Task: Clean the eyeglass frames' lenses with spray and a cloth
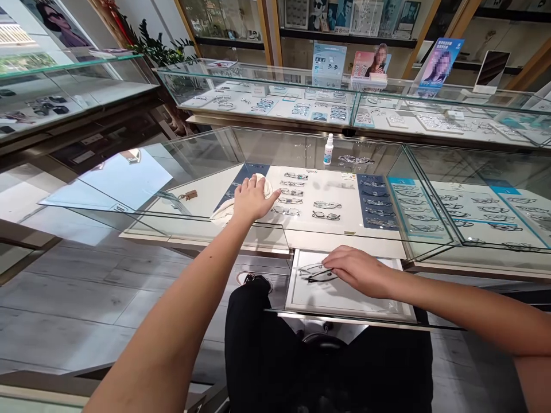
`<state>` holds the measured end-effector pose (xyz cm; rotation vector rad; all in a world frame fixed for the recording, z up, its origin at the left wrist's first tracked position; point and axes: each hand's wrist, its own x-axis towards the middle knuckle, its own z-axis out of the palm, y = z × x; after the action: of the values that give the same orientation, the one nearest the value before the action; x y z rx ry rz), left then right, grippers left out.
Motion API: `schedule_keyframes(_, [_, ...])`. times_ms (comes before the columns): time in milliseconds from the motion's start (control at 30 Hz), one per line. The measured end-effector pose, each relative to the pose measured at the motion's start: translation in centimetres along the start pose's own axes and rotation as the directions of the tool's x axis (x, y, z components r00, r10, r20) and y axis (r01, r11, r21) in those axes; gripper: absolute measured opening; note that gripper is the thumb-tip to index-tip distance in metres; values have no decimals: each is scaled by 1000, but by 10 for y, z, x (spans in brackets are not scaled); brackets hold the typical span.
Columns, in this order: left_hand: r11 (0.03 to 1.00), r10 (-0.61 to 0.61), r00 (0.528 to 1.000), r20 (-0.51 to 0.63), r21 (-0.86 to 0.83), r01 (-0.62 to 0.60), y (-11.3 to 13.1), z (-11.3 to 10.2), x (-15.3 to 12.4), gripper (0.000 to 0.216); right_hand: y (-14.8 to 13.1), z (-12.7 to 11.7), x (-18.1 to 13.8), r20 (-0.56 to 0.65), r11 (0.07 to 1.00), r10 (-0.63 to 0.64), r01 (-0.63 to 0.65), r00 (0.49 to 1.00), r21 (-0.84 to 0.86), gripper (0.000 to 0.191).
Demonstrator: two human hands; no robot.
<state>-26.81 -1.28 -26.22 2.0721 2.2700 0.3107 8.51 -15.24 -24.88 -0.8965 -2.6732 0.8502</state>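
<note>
"Where's our left hand (255, 198)?"
"Far side, fingers loosely spread over the cloth (224, 211) on the counter (297, 226)!"
"And our right hand (359, 272)?"
"Fingers together, holding glasses (321, 279) over the near drawer (312, 297)!"

L hand (255, 201) on cream cloth (227, 213) atop glass case (344, 246), R hand (361, 272) holding specs (322, 279) over white drawer (307, 299).

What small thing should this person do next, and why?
Perhaps close the left hand around the cloth and bring it to the glasses: that hand is on the cloth with fingers spread, while the right hand holds the glasses over the white tray.
</note>
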Motion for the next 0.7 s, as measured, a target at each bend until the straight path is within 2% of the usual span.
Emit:
schedule_keyframes(67, [1000, 2, 1000, 4, 2, -2, 0, 0, 0, 100, 34, 29, 12, -34, 987, 33, -38, 999, -159, 40])
schedule_keyframes(133, [1000, 3, 1000, 10, 10, -3, 1, -1, 0, 100, 75, 43, 30, -156, 929, 148, -191, 977, -318, 39])
schedule_keyframes(167, [1000, 1, 1000, 12, 18, -2, 1, -1, 0, 100, 96, 45, 41, -202, 905, 191, -252, 961, -344, 39])
schedule_keyframes(300, [999, -2, 1000, 13, 38, 1, 1, -3, -1, 99, 171, 31, 87, -345, 818, 266, -401, 900, -412, 46])
schedule_keyframes(400, [999, 3, 1000, 6, 37, -3, 0, -3, -1, 98, 213, 17, 119, -411, 763, 279, -461, 868, -453, 51])
schedule_keyframes(533, [999, -1, 1000, 1, 47, 1, -1, -2, -2, 95, 254, 5, 159, -420, 719, 296, -489, 858, -494, 54])
schedule_keyframes(700, [998, -6, 1000, 1, 62, 6, 0, -5, -4, 91, 290, -6, 198, -392, 692, 313, -490, 865, -530, 54])
